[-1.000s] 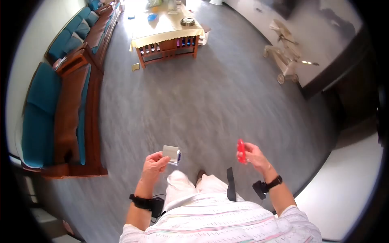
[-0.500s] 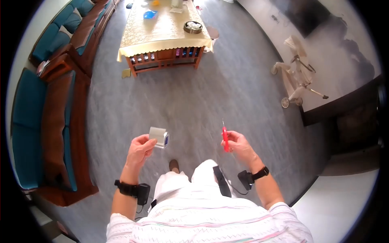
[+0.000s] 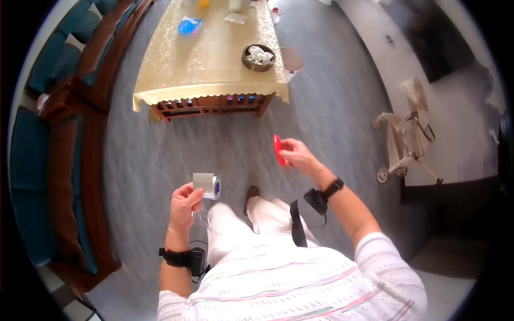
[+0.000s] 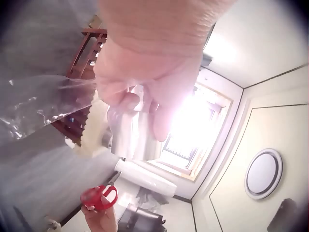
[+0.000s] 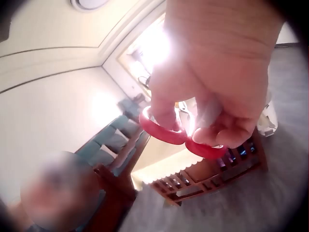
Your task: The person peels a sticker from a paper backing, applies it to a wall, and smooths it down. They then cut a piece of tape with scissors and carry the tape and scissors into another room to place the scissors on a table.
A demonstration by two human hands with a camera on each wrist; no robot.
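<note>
My left hand (image 3: 186, 205) pinches a silvery-grey roll (image 3: 204, 185) between thumb and fingers, its blue-marked end facing right. In the left wrist view the shiny roll (image 4: 136, 135) hangs below the fingers, and a strip of clear film (image 4: 43, 104) trails to the left. Farther right and forward, my right hand (image 3: 300, 156) grips red-handled scissors (image 3: 278, 150). The right wrist view shows both red loops (image 5: 161, 133) at the fingers; the blades are mostly hidden behind the hand. Roll and scissors are apart.
A table with a yellow cloth (image 3: 203, 69) stands ahead, bearing a round dish (image 3: 258, 58) of white tissues and a blue item (image 3: 189, 25). Beside it is a lidded bin (image 3: 292, 60). A teal-cushioned wooden sofa (image 3: 63, 198) lines the left; a wheeled frame (image 3: 407, 134) stands right.
The table has come closer in view. The right hand with the scissors has moved forward and left, while the left hand still holds the roll.
</note>
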